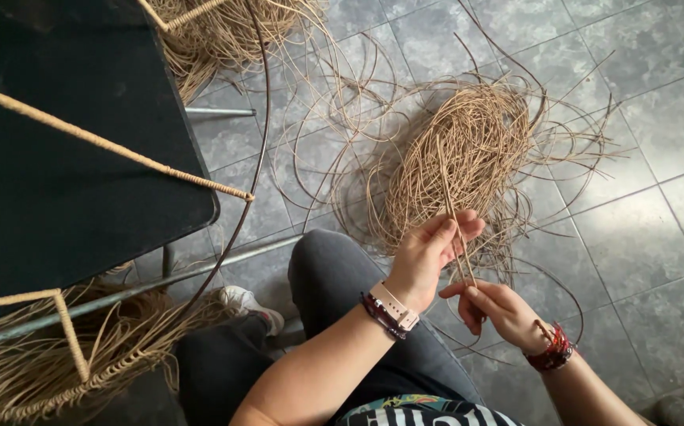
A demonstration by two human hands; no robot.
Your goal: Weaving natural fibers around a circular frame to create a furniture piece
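Both hands pinch one cane strand: left hand grips it above, right hand below. The strand runs up from the grips into the coil on the floor.

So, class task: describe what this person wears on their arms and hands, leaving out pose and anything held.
Both forearms are bare, with no sleeves or gloves. The left wrist carries a pale pink watch strap beside dark beaded bracelets with red. The right wrist has a bundle of red and dark bracelets. No rings can be made out on either hand.
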